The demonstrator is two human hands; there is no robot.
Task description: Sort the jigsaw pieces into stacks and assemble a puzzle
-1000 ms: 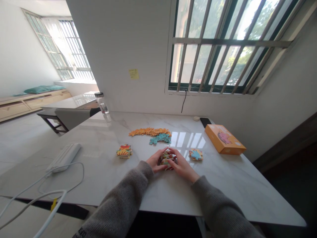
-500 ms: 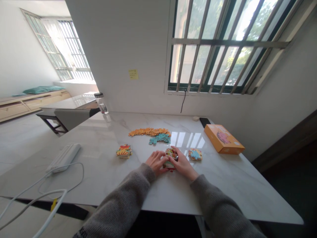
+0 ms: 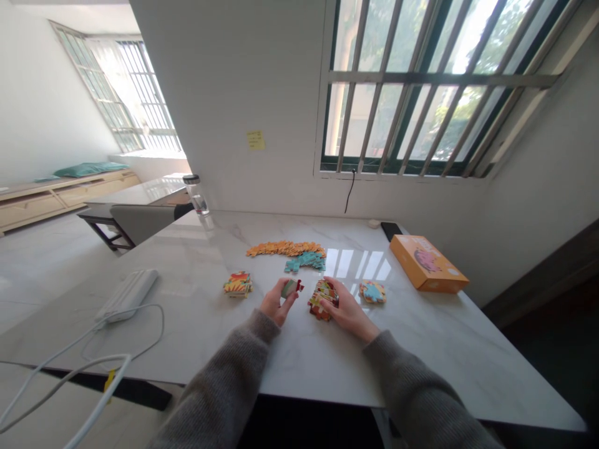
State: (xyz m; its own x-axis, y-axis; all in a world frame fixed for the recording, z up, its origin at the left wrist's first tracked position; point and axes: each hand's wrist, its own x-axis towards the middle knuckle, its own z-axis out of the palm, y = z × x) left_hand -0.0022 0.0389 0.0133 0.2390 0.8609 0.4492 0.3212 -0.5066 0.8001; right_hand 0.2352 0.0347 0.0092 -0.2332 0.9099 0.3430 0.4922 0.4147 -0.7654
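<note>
Between the thumb and fingers of my left hand (image 3: 277,302) is a green and red puzzle piece (image 3: 291,287), held above the table. My right hand (image 3: 350,312) is closed around a stack of red, green and cream puzzle pieces (image 3: 321,302), a short way to the right. Left of my hands sits a small pile of orange and yellow pieces (image 3: 238,284). Another small pile with light blue and yellow (image 3: 373,291) lies just right of my right hand. Beyond my hands are a row of orange pieces (image 3: 281,249) and a teal heap (image 3: 306,260).
An orange box (image 3: 427,263) and a dark phone (image 3: 390,231) are at the back right of the white table (image 3: 210,349). A clear bottle (image 3: 196,194) stands at the back left. A white power strip (image 3: 130,295) with cables lies at the left.
My left hand has moved left, away from the stack, with a green and red piece in its fingers. My right hand still holds the stack. The view has shifted slightly.
</note>
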